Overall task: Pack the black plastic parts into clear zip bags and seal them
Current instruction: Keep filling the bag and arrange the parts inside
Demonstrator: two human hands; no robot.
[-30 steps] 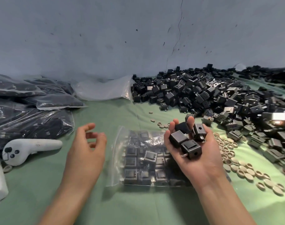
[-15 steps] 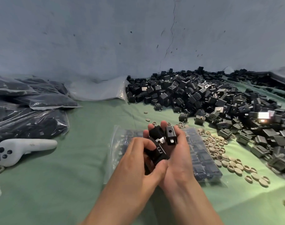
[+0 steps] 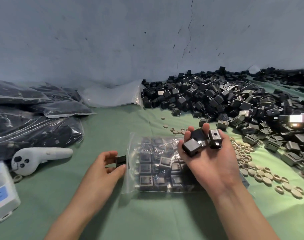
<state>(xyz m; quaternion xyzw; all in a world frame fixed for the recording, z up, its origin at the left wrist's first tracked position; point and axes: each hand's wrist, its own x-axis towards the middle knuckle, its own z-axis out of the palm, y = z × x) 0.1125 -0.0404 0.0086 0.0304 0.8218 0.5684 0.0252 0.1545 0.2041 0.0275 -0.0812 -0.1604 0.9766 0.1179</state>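
Note:
A clear zip bag point(image 3: 158, 170) lies flat on the green cloth, holding rows of black plastic parts. My left hand point(image 3: 104, 172) pinches one black part point(image 3: 121, 161) right at the bag's left edge. Above the bag's right side, my right hand point(image 3: 210, 158) is palm up and cups three black parts point(image 3: 192, 147) on its fingers. A large heap of loose black parts point(image 3: 234, 104) covers the table at the right and back.
Filled bags of black parts point(image 3: 35, 118) are stacked at the left, with an empty clear bag point(image 3: 113, 96) behind. A white controller point(image 3: 40, 156) and a white device point(image 3: 2, 191) sit at the near left. Beige rings point(image 3: 262, 172) are scattered to the right of the bag.
My left hand met the right hand, took one black part from it and moved down-left to the bag's edge. The right hand keeps the other parts.

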